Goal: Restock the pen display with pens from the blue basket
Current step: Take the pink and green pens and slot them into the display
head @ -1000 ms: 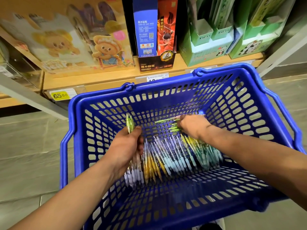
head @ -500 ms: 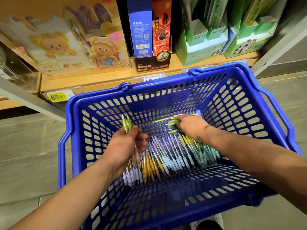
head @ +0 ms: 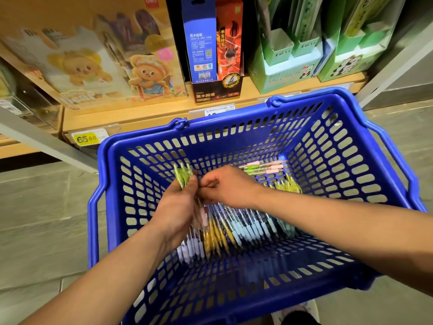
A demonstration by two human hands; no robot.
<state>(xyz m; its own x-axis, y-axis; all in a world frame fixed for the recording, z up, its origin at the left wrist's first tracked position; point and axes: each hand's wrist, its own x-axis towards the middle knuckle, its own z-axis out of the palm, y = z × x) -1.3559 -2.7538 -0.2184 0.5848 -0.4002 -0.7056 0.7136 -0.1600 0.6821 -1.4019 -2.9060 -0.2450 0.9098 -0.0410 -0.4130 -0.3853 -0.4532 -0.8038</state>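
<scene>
while loose pens [head: 236, 227] are lying across the bottom of the blue basket [head: 234, 129], your left hand [head: 177, 209] is gripping a bunch of green pens [head: 183, 177] above them; your right hand [head: 226, 187] is touching that bunch, fingers curled, grip impossible to tell.

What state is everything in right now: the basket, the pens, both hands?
blue basket, handles folded down
loose pens, lying in rows on the basket floor
left hand, gripping a bunch of green pens
green pens, upright, above the rows
right hand, fingers curled at the bunch; any pinch unclear
</scene>
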